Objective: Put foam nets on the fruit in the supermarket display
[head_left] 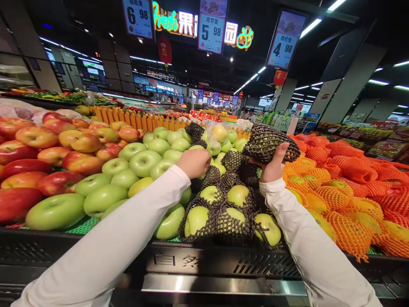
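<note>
My right hand holds up a green apple in a black foam net over the right side of the display, thumb against the net. Over the middle of the heap is my left hand, its fingers curled down and mostly hidden; what they grip, if anything, I cannot make out. Bare green apples lie to its left. Below and between the two hands sit several green apples in black foam nets, their tops partly showing. A clear plastic bag with a pale yellowish fruit rests just beyond my left hand.
Red and yellow apples are heaped at the left. Orange fruit in orange foam nets and fruit in red nets fill the right. A black ledge runs along the front, and a low orange fence stands behind.
</note>
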The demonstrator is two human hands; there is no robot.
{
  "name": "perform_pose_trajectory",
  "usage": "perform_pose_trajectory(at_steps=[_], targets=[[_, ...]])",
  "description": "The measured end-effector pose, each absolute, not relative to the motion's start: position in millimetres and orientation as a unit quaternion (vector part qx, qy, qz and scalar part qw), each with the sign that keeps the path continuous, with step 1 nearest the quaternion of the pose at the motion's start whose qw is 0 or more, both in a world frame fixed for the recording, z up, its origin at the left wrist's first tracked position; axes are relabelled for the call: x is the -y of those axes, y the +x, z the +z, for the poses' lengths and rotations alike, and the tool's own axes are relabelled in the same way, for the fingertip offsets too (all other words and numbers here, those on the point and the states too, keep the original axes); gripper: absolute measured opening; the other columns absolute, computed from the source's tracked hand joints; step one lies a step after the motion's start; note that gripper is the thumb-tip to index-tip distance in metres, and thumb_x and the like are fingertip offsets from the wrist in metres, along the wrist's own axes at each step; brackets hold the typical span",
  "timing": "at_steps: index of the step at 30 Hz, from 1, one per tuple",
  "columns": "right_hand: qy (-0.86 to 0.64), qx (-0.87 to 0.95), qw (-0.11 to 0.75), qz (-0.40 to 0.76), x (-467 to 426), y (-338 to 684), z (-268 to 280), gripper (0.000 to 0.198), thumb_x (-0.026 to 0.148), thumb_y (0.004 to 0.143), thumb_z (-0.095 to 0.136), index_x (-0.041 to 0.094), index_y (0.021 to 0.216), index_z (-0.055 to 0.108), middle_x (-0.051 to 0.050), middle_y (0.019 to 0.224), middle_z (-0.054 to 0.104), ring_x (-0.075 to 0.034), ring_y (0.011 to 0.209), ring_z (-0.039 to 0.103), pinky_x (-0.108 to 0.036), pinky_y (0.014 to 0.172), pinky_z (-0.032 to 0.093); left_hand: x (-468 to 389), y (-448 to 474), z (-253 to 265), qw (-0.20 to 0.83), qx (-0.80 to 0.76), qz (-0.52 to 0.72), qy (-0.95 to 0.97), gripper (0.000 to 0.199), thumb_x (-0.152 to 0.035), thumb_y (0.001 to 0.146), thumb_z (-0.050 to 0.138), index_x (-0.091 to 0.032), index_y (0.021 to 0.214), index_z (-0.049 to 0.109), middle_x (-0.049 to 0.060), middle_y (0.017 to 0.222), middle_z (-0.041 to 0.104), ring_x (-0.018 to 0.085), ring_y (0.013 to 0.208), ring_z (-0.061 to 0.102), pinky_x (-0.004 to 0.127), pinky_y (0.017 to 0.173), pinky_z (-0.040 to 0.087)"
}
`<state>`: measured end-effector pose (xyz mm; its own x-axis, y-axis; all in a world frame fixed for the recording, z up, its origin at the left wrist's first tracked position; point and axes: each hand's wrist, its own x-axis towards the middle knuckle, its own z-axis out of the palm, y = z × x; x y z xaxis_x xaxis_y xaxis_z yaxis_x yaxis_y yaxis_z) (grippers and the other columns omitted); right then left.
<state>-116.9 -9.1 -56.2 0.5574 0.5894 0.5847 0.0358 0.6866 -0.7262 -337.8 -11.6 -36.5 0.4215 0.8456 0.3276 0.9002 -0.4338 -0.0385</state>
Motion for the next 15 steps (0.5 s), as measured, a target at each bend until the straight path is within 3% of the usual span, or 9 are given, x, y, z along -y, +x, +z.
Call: perform_pose_trajectory(at_steps=[2,5,10,15], targets=[[-0.352,0.440,0.815,0.134,11.5,-116.3,-54.9,0.073,0.081,0.081,0.047,0.018,0.115,0.060,-0.011,0.103,0.064,-0.028,0.096,0.069,-0.052,0.080,0.064,14.3,-335.8,-34.7,0.129,0.537,-0.161,-0.818,0.021,-0.022,0.090,0.051,-0.019,0.095,0.071,0.010,0.108,0.072,0.028,0.098,0.067,0.034,0.071,0.047],[-0.344,0.523,0.780,-0.014,19.1,-112.6,-51.6,0.069,0.076,0.081,0.054,0.020,0.122,0.056,-0.011,0.118,0.061,-0.029,0.115,0.064,-0.054,0.101,0.054,16.6,-334.3,-33.7,0.147,0.546,-0.180,-0.805,0.023,-0.025,0.092,0.049,-0.018,0.097,0.070,0.011,0.107,0.071,0.030,0.100,0.067,0.035,0.071,0.048],[-0.369,0.651,0.627,-0.216,33.8,-107.3,-44.8,0.089,0.070,0.071,0.071,0.021,0.138,0.039,-0.016,0.133,0.052,-0.032,0.116,0.063,-0.053,0.097,0.055,13.6,-331.2,-38.9,0.135,0.514,-0.215,-0.819,0.023,-0.030,0.093,0.049,-0.018,0.100,0.069,0.011,0.107,0.071,0.030,0.103,0.066,0.039,0.079,0.051],[-0.353,0.584,0.671,-0.288,24.6,-90.0,-32.8,0.077,0.064,0.084,0.062,0.019,0.139,0.032,-0.019,0.138,0.045,-0.033,0.127,0.056,-0.059,0.106,0.048,9.4,-319.4,-55.3,0.006,0.340,-0.226,-0.913,0.024,-0.025,0.095,0.047,-0.018,0.109,0.065,0.009,0.116,0.070,0.026,0.111,0.063,0.041,0.100,0.049]])
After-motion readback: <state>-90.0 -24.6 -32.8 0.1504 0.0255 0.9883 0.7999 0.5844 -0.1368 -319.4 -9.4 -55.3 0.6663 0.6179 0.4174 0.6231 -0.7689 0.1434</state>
